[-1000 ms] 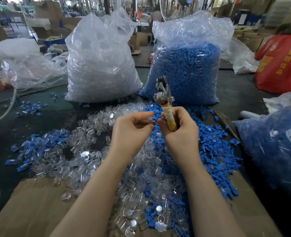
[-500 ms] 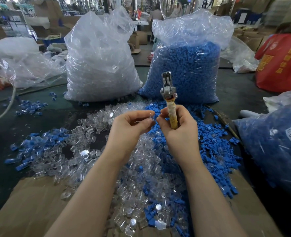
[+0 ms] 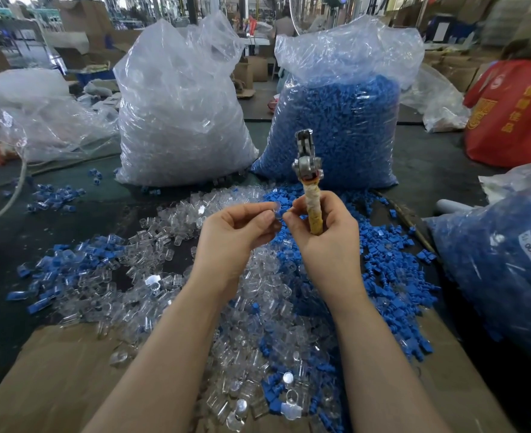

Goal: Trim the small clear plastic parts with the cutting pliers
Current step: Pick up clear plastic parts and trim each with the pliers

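Left hand pinching a clear part, right hand gripping upright pliers by the handle, above a pile of clear and blue parts

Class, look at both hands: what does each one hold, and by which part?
The right hand grips the cutting pliers by their wrapped handle, head pointing up. The left hand pinches a small clear plastic part at its fingertips; which part of it cannot be told.
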Tool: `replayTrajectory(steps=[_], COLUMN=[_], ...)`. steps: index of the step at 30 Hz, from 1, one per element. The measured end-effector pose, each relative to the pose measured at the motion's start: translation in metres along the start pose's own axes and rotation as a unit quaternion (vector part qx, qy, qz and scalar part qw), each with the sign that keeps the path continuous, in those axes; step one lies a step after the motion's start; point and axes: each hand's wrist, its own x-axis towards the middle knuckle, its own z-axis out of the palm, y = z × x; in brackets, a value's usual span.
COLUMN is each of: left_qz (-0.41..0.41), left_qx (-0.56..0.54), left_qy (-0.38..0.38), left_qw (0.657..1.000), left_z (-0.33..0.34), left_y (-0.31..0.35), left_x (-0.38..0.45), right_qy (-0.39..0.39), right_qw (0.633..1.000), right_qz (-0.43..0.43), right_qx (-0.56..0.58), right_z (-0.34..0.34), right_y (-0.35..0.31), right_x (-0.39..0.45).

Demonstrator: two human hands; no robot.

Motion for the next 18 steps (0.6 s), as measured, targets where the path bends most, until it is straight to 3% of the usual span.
replayTrajectory(steps=[18], left_qz=[-0.018], left_qx=[-0.015], left_qy=[0.012], left_qw=[1.0], left_z=[0.0025], left_y=[0.0023], left_x=[-0.0033], right_qy=[-0.017], right_qw=[1.0], right_qz=[0.003], right_qx=[-0.007], right_z=[-0.0002], right_y=[-0.0009], right_x=[-0.0002])
